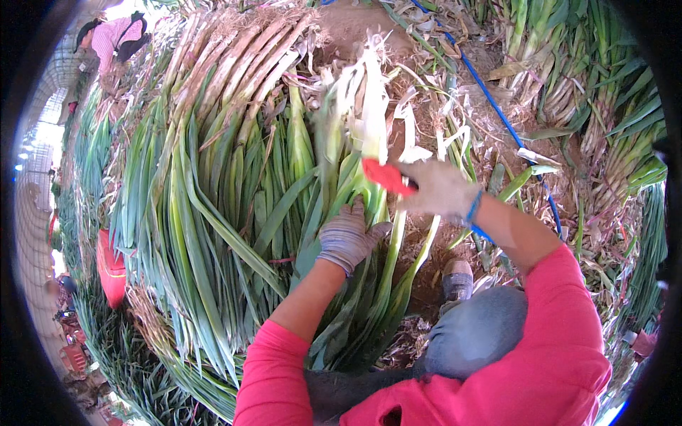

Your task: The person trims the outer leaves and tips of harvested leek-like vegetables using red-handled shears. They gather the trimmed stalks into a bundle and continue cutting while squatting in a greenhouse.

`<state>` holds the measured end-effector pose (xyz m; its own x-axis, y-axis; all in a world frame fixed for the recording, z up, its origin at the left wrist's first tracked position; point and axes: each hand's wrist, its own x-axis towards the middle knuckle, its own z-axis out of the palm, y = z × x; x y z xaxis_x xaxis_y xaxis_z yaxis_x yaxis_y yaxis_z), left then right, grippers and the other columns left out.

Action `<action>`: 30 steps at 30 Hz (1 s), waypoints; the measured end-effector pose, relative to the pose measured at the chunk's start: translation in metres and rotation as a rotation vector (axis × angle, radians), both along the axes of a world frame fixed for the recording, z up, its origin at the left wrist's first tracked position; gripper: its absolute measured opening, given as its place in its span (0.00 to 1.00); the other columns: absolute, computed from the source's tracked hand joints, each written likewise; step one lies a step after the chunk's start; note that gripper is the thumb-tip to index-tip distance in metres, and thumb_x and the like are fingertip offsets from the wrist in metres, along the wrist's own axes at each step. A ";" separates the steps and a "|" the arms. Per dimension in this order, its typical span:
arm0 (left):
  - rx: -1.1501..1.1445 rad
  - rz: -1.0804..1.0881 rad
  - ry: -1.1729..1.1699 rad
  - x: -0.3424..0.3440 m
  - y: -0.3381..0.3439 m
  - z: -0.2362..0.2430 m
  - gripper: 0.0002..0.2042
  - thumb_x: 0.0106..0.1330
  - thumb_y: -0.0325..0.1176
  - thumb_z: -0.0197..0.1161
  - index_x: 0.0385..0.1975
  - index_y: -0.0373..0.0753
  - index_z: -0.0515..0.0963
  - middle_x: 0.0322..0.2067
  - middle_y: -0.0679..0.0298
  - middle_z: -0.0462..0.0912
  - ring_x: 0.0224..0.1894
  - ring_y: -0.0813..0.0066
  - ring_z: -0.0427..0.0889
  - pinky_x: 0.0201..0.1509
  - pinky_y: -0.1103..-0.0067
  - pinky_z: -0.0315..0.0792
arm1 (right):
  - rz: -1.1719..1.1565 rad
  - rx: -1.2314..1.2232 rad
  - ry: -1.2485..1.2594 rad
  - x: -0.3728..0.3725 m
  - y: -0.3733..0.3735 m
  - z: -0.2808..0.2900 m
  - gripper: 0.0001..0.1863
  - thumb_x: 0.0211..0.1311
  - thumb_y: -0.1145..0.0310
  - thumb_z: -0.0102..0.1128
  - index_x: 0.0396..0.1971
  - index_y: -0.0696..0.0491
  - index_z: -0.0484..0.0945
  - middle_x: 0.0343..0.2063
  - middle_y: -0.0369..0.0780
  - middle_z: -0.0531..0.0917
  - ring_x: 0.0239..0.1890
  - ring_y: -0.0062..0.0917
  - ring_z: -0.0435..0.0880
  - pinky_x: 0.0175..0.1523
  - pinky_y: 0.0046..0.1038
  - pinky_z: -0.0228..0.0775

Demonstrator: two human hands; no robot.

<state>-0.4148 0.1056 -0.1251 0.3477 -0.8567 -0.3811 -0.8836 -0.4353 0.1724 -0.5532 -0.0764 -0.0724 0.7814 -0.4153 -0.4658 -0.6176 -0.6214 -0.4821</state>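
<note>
- The left hand (348, 238), in a grey knit glove, lies with its fingers spread loosely on the green leaves of a leek bunch (355, 213), pressing them down.
- The right hand (437, 188), in a pale glove, is closed around a red tool (385, 176) whose red end points left at the white stalks of the same bunch; whether it has a blade cannot be told.
- The bunch stands in the middle of the scene, white ends far, green leaves near, between the two hands.
- One big heap of leeks (213, 156) lies to the left, roots far and leaves near; too many to count.
- More leeks (604, 121) are stacked at the far right.
- One blue hose (497, 106) runs over the earth from far centre to the right.
- One red bag (110, 266) lies at the left edge.
- One shoe (458, 278) sits on the ground just beyond the person's knee.
- One other person (114, 35) in pink bends over at the far left.
</note>
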 end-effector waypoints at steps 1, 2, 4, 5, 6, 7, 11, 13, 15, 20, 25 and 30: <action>-0.004 -0.043 0.036 0.004 0.002 -0.007 0.44 0.64 0.65 0.51 0.69 0.34 0.58 0.55 0.43 0.75 0.42 0.50 0.84 0.41 0.59 0.79 | 0.106 -0.033 -0.029 -0.012 0.012 -0.003 0.45 0.47 0.44 0.66 0.65 0.49 0.68 0.39 0.55 0.84 0.40 0.45 0.86 0.51 0.40 0.77; -0.003 -0.077 0.065 0.013 0.006 -0.015 0.44 0.64 0.66 0.51 0.69 0.34 0.60 0.54 0.43 0.76 0.42 0.50 0.84 0.41 0.59 0.79 | 0.175 0.018 0.007 -0.012 0.027 0.010 0.45 0.47 0.44 0.66 0.66 0.49 0.68 0.38 0.55 0.84 0.39 0.45 0.86 0.50 0.40 0.78; 0.010 -0.077 0.087 0.013 0.006 -0.007 0.43 0.64 0.68 0.50 0.66 0.33 0.64 0.49 0.44 0.78 0.40 0.49 0.84 0.40 0.59 0.78 | 0.283 0.025 0.028 -0.014 0.039 0.021 0.44 0.48 0.45 0.66 0.65 0.49 0.68 0.33 0.53 0.84 0.36 0.43 0.86 0.49 0.41 0.78; -0.008 -0.057 0.063 0.010 0.005 -0.008 0.43 0.64 0.68 0.49 0.66 0.33 0.64 0.48 0.43 0.78 0.40 0.49 0.84 0.39 0.59 0.78 | 0.240 0.052 0.067 -0.012 0.034 0.020 0.43 0.48 0.45 0.66 0.65 0.49 0.68 0.32 0.52 0.84 0.36 0.43 0.86 0.48 0.40 0.79; -0.026 -0.035 0.037 0.007 0.005 -0.009 0.43 0.65 0.67 0.49 0.66 0.33 0.64 0.48 0.43 0.78 0.40 0.49 0.84 0.39 0.59 0.78 | 0.199 0.079 0.105 -0.007 0.024 0.020 0.43 0.48 0.45 0.66 0.65 0.49 0.68 0.31 0.52 0.84 0.36 0.43 0.86 0.47 0.40 0.79; -0.050 -0.014 0.011 0.006 0.004 -0.007 0.42 0.65 0.67 0.48 0.66 0.33 0.64 0.47 0.43 0.79 0.40 0.49 0.84 0.39 0.59 0.78 | 0.156 0.100 0.143 -0.003 0.014 0.022 0.43 0.48 0.45 0.66 0.64 0.48 0.68 0.30 0.51 0.84 0.35 0.42 0.86 0.47 0.40 0.79; 0.016 0.005 0.065 0.008 0.000 0.001 0.42 0.66 0.67 0.46 0.67 0.34 0.61 0.50 0.41 0.77 0.42 0.46 0.83 0.44 0.60 0.78 | -0.001 -0.056 0.078 0.021 -0.024 0.000 0.42 0.49 0.44 0.63 0.62 0.52 0.70 0.35 0.54 0.85 0.39 0.44 0.86 0.49 0.38 0.79; -0.027 0.009 0.051 0.008 0.002 -0.002 0.42 0.67 0.67 0.46 0.67 0.35 0.61 0.50 0.41 0.77 0.43 0.46 0.83 0.45 0.59 0.77 | -0.024 -0.150 -0.078 0.031 -0.049 -0.025 0.44 0.51 0.41 0.61 0.64 0.54 0.68 0.33 0.50 0.85 0.37 0.40 0.87 0.47 0.37 0.80; -0.077 0.013 0.041 0.007 0.005 -0.011 0.41 0.67 0.67 0.46 0.68 0.35 0.61 0.51 0.40 0.77 0.43 0.45 0.83 0.45 0.59 0.77 | -0.171 -0.065 -0.097 0.045 -0.067 -0.023 0.39 0.48 0.42 0.63 0.56 0.54 0.75 0.32 0.51 0.85 0.37 0.39 0.86 0.48 0.37 0.79; -0.061 0.045 0.049 0.008 0.003 -0.011 0.41 0.67 0.67 0.45 0.67 0.36 0.63 0.52 0.38 0.77 0.46 0.44 0.82 0.46 0.59 0.77 | -0.169 -0.005 -0.074 0.048 -0.068 -0.018 0.38 0.49 0.44 0.64 0.58 0.52 0.74 0.30 0.50 0.85 0.33 0.39 0.86 0.44 0.39 0.78; 0.004 -0.034 0.003 0.017 0.007 -0.015 0.40 0.68 0.67 0.44 0.65 0.35 0.65 0.46 0.44 0.79 0.42 0.48 0.84 0.42 0.58 0.77 | 0.179 0.244 0.237 0.016 0.007 0.015 0.45 0.49 0.42 0.64 0.67 0.48 0.66 0.31 0.51 0.85 0.36 0.41 0.87 0.45 0.39 0.79; -0.060 -0.041 0.027 0.012 0.001 -0.019 0.39 0.68 0.65 0.46 0.64 0.34 0.67 0.45 0.45 0.80 0.40 0.48 0.84 0.41 0.58 0.77 | 0.214 0.064 0.086 0.010 0.011 0.004 0.42 0.50 0.42 0.64 0.64 0.48 0.69 0.32 0.50 0.86 0.36 0.39 0.87 0.44 0.38 0.79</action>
